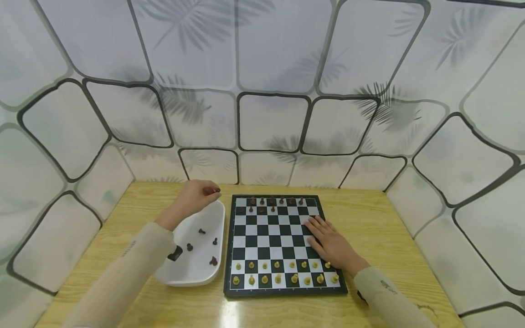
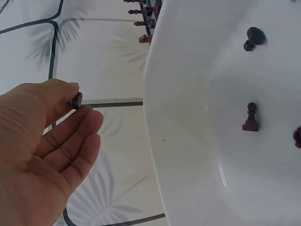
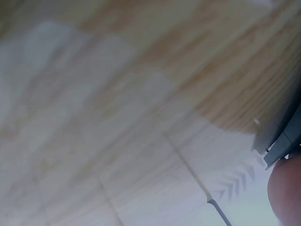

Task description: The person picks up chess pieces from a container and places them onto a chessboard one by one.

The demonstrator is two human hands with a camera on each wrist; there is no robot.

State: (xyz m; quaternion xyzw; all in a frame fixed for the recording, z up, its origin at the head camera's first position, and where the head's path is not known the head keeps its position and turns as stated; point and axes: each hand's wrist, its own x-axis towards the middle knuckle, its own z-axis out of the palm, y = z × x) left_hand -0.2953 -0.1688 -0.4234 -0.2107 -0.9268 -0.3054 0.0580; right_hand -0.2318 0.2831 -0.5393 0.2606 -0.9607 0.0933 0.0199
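Observation:
My left hand (image 1: pixel 193 199) is above the far end of a white plastic tub (image 1: pixel 222 228), left of the chessboard. Thumb and fingertips pinch a small dark brown chess piece (image 2: pixel 77 100), largely covered by the fingers. Several brown pieces lie in the tub, among them a pawn (image 2: pixel 251 117). On the right, my right hand (image 1: pixel 330 243) rests with extended fingers on the right edge of the black-and-white chessboard (image 1: pixel 262 230). Brown pieces (image 1: pixel 272 200) stand in the two far rows, the second only partly filled. Yellow pieces (image 1: pixel 278 278) fill the two near rows.
Board and tub sit side by side on a wood-grain table (image 1: pixel 361 209). Walls (image 1: pixel 270 123) with a stone-and-leaf pattern enclose the table at the back and both sides. The right wrist view is mostly blurred wood grain, with the board's dark edge (image 3: pixel 287 136) at its right.

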